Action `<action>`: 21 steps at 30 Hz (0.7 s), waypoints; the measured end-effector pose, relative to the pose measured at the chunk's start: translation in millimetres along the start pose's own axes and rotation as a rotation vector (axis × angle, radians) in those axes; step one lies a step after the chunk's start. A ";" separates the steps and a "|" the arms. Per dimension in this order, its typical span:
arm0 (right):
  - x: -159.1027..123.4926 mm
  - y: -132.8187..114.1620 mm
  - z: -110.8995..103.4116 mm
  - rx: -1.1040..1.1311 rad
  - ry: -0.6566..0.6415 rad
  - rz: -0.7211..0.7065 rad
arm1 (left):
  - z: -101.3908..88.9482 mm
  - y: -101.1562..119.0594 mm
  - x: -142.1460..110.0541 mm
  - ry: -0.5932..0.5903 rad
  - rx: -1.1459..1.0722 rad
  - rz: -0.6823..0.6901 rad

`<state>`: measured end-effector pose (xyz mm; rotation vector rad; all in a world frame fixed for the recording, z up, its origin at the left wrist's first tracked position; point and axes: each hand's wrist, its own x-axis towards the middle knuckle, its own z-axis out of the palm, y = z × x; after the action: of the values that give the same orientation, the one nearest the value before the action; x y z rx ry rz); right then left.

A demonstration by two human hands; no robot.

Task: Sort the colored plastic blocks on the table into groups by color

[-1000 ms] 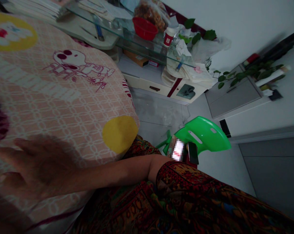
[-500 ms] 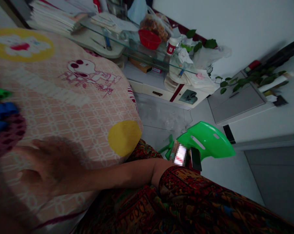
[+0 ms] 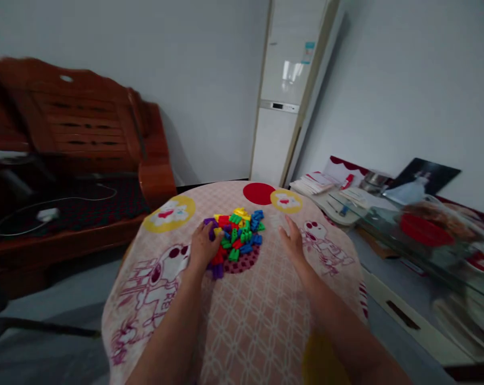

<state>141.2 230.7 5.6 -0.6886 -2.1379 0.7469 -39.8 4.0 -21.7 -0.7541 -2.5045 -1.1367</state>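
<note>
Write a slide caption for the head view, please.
Left hand at a pile of toy building blocks; right hand open, apart.

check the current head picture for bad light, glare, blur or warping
Head view: light is dim and greyish; head view: bright window-like glare on the tall white unit, which also leans, perhaps from lens warp or camera tilt; head view: the red container at right is smeared, while the coloured blocks are clearer but small.
</note>
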 end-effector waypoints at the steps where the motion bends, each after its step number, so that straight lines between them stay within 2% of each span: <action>1: 10.0 8.5 7.1 -0.007 -0.028 0.016 | 1.9 -5.6 2.5 -0.003 -0.002 -0.015; 4: 33.2 29.1 31.9 0.021 -0.109 0.053 | 3.4 -21.9 8.9 0.013 0.002 -0.070; 7: 54.8 38.5 57.8 0.072 -0.150 0.090 | 2.7 -34.5 12.9 -0.002 -0.016 -0.086; 12: 82.8 22.2 101.1 0.123 -0.206 0.156 | 4.6 -40.1 13.5 -0.061 -0.050 -0.094; 15: 80.1 -1.1 120.5 0.168 -0.334 0.087 | 5.9 -37.3 13.0 -0.083 -0.062 -0.078; 17: 69.9 -17.0 125.8 0.234 -0.450 0.018 | 5.5 -34.8 13.1 -0.098 -0.081 -0.063; 21: 40.2 -42.2 116.3 0.354 -0.557 -0.107 | 2.6 -28.8 15.0 -0.113 -0.119 -0.057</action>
<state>16.8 195.6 -9.4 -0.1832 -2.4068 1.3350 -68.6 -4.8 -34.1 -0.8031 -2.5843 -1.3071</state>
